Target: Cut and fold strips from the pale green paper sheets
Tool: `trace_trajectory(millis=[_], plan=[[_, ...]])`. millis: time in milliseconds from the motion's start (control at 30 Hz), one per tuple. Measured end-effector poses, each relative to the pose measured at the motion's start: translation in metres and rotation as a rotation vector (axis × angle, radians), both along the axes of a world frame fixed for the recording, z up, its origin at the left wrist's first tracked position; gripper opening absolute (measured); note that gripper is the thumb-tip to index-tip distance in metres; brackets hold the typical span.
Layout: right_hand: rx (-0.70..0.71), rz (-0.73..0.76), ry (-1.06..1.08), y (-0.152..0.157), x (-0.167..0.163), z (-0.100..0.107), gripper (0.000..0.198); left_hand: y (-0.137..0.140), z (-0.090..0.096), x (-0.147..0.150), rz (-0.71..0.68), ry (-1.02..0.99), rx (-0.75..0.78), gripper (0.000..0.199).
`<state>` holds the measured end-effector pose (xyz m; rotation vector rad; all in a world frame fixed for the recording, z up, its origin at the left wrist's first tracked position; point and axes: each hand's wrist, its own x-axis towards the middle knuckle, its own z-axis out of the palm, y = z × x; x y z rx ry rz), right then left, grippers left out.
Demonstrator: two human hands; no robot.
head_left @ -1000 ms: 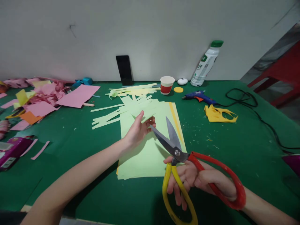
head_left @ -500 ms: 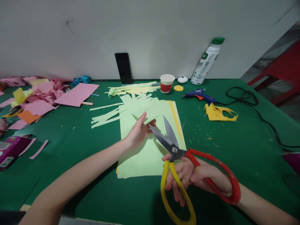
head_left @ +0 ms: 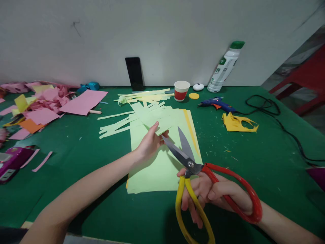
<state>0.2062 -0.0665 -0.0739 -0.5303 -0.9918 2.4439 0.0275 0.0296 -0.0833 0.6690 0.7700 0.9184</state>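
Pale green paper piece (head_left: 164,130) in left hand (head_left: 151,138), above stack of green paper sheets (head_left: 157,176). Left thumb and fingers pinched together on it. Right hand (head_left: 203,186) half curled, holding big scissors (head_left: 190,164) by handles; blades spread wide, tips near left fingers. Looks like cutting time. Next snip seems to need paper between blades, fingers tucked away.

On the green table (head_left: 254,162), a hand could pass between the open steel scissors with red and yellow handles (head_left: 190,164) and the cut yellow paper scrap (head_left: 231,125). Farther right, the thin black cable (head_left: 291,136) crosses the way. Behind the scrap, the blue and orange glue gun (head_left: 220,104) blocks. At left, free room lies between the narrow pink paper strip (head_left: 42,161) and the bare left forearm (head_left: 101,184).
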Motion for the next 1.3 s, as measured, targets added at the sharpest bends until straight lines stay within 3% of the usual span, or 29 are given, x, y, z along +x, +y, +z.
trace_trajectory(millis=[267, 500, 767, 1133, 1300], plan=[[-0.054, -0.044, 0.088, -0.001, 0.001, -0.010, 0.043, -0.001, -0.002, 0.001, 0.064, -0.018, 0.002, 0.027], [-0.094, -0.081, 0.047, 0.000, 0.001, -0.006, 0.049, -0.002, -0.006, 0.001, 0.045, -0.060, 0.082, 0.020], [-0.094, -0.114, -0.033, 0.002, 0.001, -0.009, 0.051, 0.003, -0.020, -0.006, -0.022, 0.039, 0.098, 0.019], [-0.057, -0.132, -0.045, 0.001, 0.008, -0.012, 0.054, 0.000, -0.019, -0.006, 0.004, -0.002, 0.070, 0.028], [-0.045, -0.119, -0.060, 0.001, 0.006, -0.009, 0.045, -0.002, -0.014, -0.007, 0.048, -0.012, 0.058, 0.022]])
